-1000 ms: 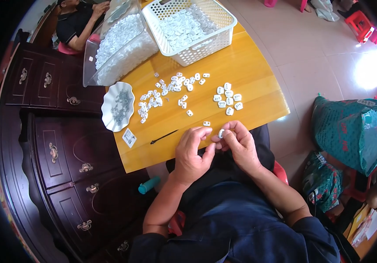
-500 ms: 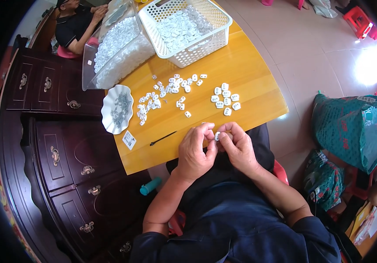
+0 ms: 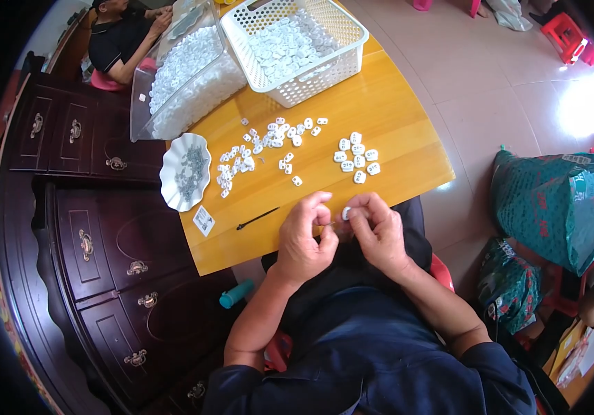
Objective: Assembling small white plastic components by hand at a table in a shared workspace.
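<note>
Over the table's near edge, my right hand [image 3: 378, 235] pinches a small white plastic piece [image 3: 346, 213] between thumb and fingertips. My left hand [image 3: 307, 238] is just left of it, thumb and fingers drawn together around something thin and tiny that I cannot make out. The two hands are close but apart. Beyond them lies a group of rounded white pieces with dark marks [image 3: 359, 160]. Further left, many smaller white two-holed pieces [image 3: 276, 135] are scattered. A thin black rod [image 3: 257, 218] lies beside my left hand.
A white scalloped dish [image 3: 167, 166] holds small grey metal bits, with a printed card [image 3: 203, 221] near it. Behind stand a clear bin [image 3: 146, 124] and a white perforated basket [image 3: 310, 86], both full of white pieces. Dark drawers flank the left; green bags [image 3: 556, 207] sit right.
My hands have drawn slightly apart; the white piece has shifted a little right with my right hand. Something thin now shows at my left fingertips.
</note>
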A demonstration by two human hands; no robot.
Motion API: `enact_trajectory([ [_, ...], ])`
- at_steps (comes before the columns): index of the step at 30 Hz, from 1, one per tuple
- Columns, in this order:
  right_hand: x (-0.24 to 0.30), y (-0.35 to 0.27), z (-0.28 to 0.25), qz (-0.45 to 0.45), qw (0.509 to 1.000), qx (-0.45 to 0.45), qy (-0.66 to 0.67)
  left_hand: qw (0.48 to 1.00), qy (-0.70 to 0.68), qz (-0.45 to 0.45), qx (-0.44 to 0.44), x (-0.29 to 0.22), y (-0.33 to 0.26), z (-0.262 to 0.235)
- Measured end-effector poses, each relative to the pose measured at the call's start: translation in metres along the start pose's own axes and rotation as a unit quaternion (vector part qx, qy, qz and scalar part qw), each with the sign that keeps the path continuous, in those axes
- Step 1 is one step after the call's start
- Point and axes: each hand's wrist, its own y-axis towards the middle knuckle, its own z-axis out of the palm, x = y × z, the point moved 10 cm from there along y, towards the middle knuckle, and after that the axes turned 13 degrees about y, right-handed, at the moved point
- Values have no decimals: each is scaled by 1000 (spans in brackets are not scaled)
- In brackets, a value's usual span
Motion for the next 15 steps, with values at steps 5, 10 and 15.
enact_trajectory([
  [5,34,9,-12,-155,959,-22,-234,998,-23,-48,-15,17,-5,-14],
  [10,49,7,-1,-254,886,-9,-388,999,-19,-41,-3,15,-9,-9],
  [15,44,7,-3,-255,864,-19,-433,999,-27,-42,13,11,-10,-1],
])
